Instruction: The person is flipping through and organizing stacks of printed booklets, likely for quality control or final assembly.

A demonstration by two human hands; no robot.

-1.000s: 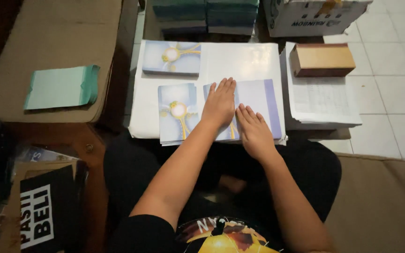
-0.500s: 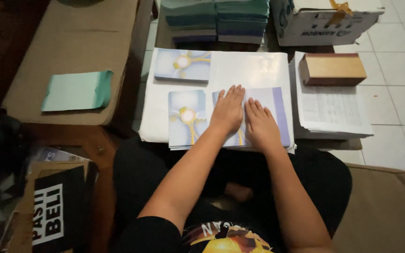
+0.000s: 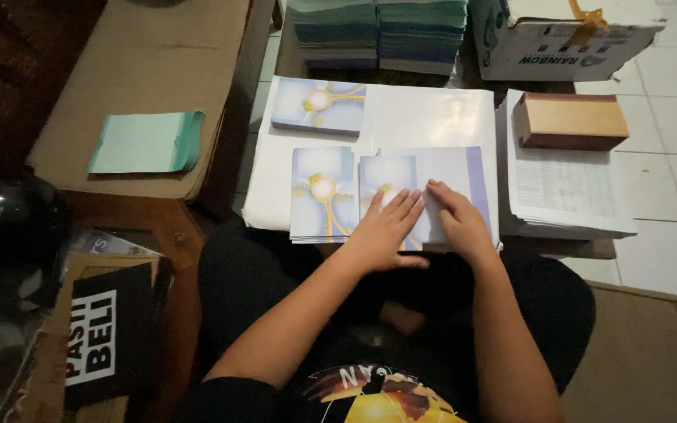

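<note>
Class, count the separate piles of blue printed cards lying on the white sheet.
3: far pile; near-left pile; near-right pile under the left hand and right hand. More may be hidden.

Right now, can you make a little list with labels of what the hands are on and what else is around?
left hand: flat on pale blue printed card
right hand: flat on open lilac-edged sheet
beside: stack of blue cards with yellow design
behind: small blue card pile
right side: brown rectangular box on printed paper stack
left side: mint green paper pad
</note>
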